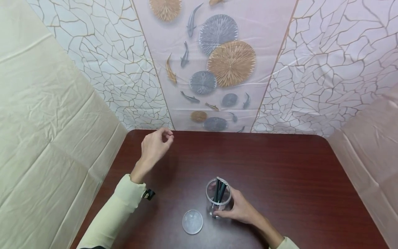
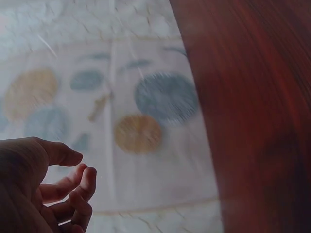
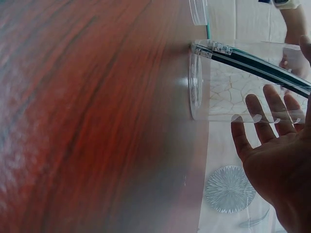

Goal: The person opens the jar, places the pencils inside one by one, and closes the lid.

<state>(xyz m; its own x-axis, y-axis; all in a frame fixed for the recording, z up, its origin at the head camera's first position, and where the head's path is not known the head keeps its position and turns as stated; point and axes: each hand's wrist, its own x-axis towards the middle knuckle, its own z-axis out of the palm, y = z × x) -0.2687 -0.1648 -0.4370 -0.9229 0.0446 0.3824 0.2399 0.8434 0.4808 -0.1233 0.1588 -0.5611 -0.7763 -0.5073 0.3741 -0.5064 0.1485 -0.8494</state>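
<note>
A clear jar (image 1: 218, 204) stands on the table with several dark pencils (image 1: 220, 192) leaning inside it. My right hand (image 1: 240, 209) grips the jar from the right, thumb on the near side and fingers round the far side. In the right wrist view the pencils (image 3: 257, 70) slant through the jar, their silvery banded ends at its bottom. Over the far left part of the table, my left hand (image 1: 156, 144) is raised with nothing in it. Its fingers (image 2: 87, 182) are loosely bent, the thumb near the index fingertip. Left of the jar lies a round clear lid (image 1: 192, 222).
The dark red wooden table (image 1: 280, 166) has rounded far corners. A patterned cloth (image 1: 231, 65) with fish and round leaf shapes hangs behind it. Pale cloth walls (image 1: 62, 131) close in both sides.
</note>
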